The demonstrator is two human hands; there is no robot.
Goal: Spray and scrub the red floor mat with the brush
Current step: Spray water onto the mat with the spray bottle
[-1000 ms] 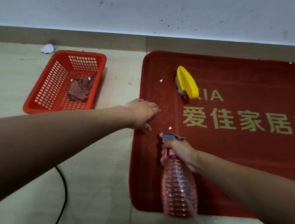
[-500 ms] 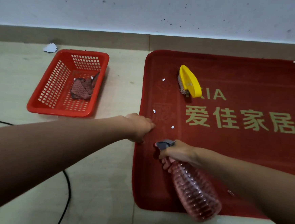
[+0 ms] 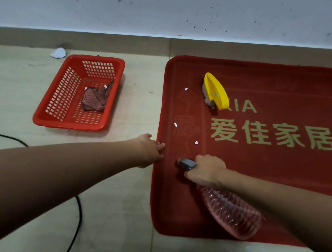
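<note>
On pale floor, far left: black cable (image 3: 78, 218), loose. By the skirting: white paper scrap (image 3: 58, 52). Red mesh basket (image 3: 64, 92), holding one crumpled reddish cloth (image 3: 94, 100). Left hand (image 3: 150, 150), fingertips at the left edge of the red floor mat (image 3: 276, 174); pinching or merely pressing, cannot tell. Mat flat beside the wall, gold lettering, white flecks (image 3: 175, 124) near its left border. Right hand (image 3: 205, 172) wrapped round the neck of a clear ribbed spray bottle (image 3: 231, 214), tilted, grey nozzle pointing left over the mat. Yellow brush (image 3: 215, 92) on the mat's far-left part, bristles showing along its left side, untouched.
</note>
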